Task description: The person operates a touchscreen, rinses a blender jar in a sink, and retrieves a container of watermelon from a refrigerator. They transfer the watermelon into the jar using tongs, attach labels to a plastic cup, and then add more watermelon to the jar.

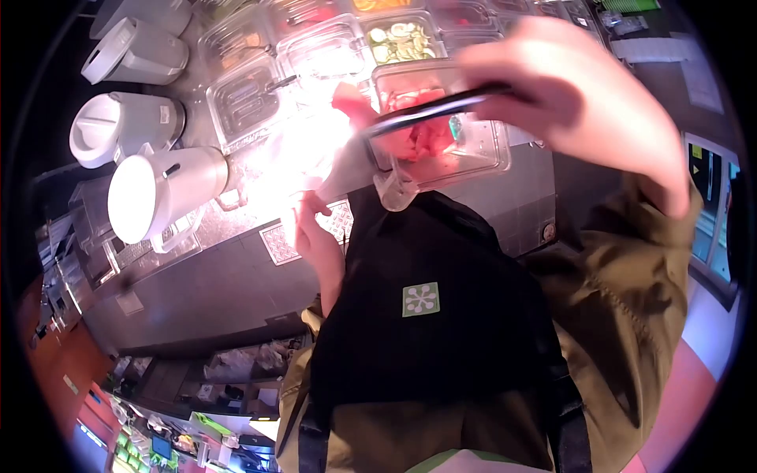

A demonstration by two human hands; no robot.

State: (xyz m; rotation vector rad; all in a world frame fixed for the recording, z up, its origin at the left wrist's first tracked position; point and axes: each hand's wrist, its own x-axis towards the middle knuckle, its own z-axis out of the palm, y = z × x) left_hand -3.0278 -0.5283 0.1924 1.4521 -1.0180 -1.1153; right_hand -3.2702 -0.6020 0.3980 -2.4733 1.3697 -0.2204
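My right hand [544,79], blurred by motion, is wrapped around a long black utensil [441,106] above a clear container [497,150] of red-pink fruit pieces [430,135]. Close to the utensil's far end is a red-pink chunk [352,102]. My left hand [307,223] is lower left, fingers curled at the bottom of a pale object [315,162] washed out by glare; I cannot tell what it is. A small clear cup with a handle [396,191] overlaps the fruit container's near edge.
Behind are clear tubs, one with sliced cucumber [398,41], and a lidded tub [246,106]. White pitchers [146,197] line the counter's left side. A steel counter front [205,296] faces my black apron [441,347]. Shelves with packages [244,363] stand lower left.
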